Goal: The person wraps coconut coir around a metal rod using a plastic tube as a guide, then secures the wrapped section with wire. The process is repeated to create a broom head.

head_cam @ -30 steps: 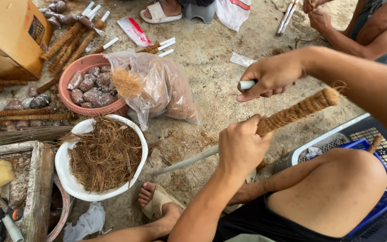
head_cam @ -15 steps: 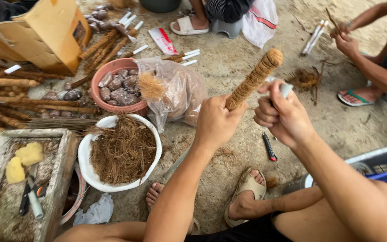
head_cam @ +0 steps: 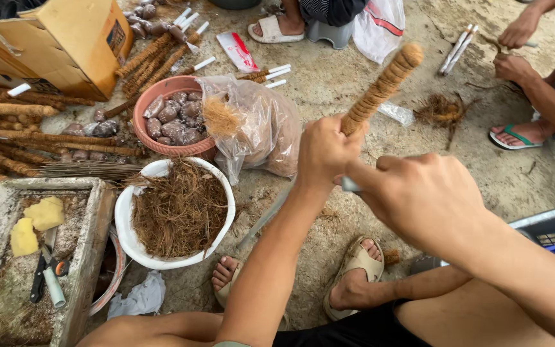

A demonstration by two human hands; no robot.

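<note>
My left hand (head_cam: 324,153) is shut around the lower end of a stick wrapped in brown coir fibre (head_cam: 383,82). The stick points up and away from me, tilted to the right. My right hand (head_cam: 424,200) sits just right of and below the left, fingers closed on a small pale tool (head_cam: 349,186). Only the tool's tip shows, close to the left hand's heel. A white bowl (head_cam: 123,222) heaped with loose brown fibre lies to the left of my left forearm.
A pink bowl (head_cam: 141,106) of brown lumps, a clear plastic bag (head_cam: 261,132), a cardboard box (head_cam: 65,38) and several wrapped sticks (head_cam: 8,133) lie to the left. A tray (head_cam: 91,212) holds yellow sponges. Another person's hands (head_cam: 515,51) work at top right. A crate (head_cam: 550,225) is at right.
The wrapped stick has swung from pointing right to pointing up and away. My right hand has come in from the far side to just beside the left hand.
</note>
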